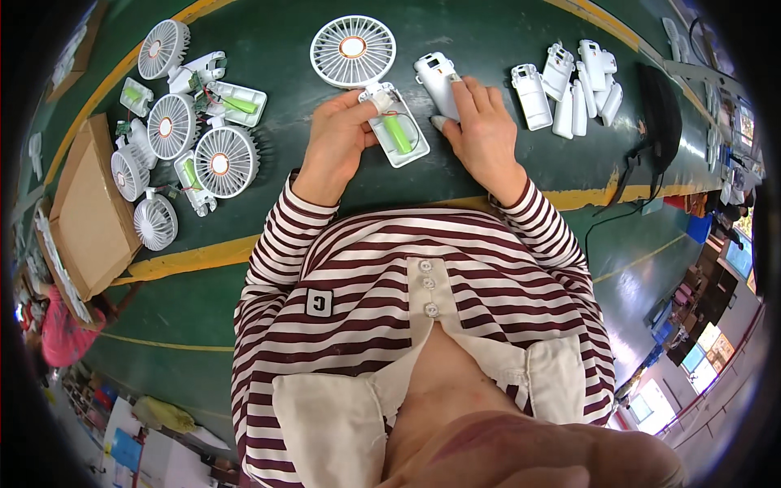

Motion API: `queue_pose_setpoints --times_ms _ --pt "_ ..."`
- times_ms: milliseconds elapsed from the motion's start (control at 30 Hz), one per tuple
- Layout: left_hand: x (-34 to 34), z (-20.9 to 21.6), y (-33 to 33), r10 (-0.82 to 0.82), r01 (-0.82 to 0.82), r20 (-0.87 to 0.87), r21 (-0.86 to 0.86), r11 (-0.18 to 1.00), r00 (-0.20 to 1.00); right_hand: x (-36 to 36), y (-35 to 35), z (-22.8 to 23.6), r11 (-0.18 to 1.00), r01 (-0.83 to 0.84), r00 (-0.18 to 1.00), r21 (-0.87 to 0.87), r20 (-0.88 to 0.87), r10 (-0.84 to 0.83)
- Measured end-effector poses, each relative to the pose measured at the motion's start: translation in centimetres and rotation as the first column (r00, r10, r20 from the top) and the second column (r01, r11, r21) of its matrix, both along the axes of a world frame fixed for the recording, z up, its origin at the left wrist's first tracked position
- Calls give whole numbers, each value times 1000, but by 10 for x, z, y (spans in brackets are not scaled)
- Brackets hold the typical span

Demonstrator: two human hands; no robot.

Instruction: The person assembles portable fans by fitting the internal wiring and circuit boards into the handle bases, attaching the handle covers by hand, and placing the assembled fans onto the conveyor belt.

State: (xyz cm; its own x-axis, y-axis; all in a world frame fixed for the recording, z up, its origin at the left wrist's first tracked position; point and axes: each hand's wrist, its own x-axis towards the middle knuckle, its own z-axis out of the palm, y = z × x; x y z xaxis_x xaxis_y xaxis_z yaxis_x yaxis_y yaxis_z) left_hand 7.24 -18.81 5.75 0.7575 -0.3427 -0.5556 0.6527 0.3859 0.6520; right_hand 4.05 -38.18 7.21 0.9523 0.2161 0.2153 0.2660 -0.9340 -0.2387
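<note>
A white handheld fan lies on the green table, its round grille [352,49] pointing away from me. Its opened handle shell [415,153] shows a green battery cell [397,134] and thin wires inside. My left hand [335,145] grips the handle's upper left edge, thumb on top near the neck and fingers beside and beneath it. Just to the right, my right hand [486,134] holds a white handle cover [438,81] between thumb and fingers. This cover is tilted and apart from the fan. White coverings show on some fingertips.
Several fans with opened handles and green cells [220,163] sit at the left, beside a cardboard box [93,203]. Several loose white handle covers [533,98] lie at the right. Farther right are a black object [657,114] and a cable along the yellow table edge [569,199].
</note>
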Motion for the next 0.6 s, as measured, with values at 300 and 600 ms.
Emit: queue_pose_setpoints --times_ms 300,600 --pt "-5 0 -1 14 -14 -2 -28 1000 1000 3 1 11 994 40 997 -101 -64 -46" --pt "-3 1 1 31 -32 -10 -65 997 999 6 1 10 992 78 996 -104 -38 -82"
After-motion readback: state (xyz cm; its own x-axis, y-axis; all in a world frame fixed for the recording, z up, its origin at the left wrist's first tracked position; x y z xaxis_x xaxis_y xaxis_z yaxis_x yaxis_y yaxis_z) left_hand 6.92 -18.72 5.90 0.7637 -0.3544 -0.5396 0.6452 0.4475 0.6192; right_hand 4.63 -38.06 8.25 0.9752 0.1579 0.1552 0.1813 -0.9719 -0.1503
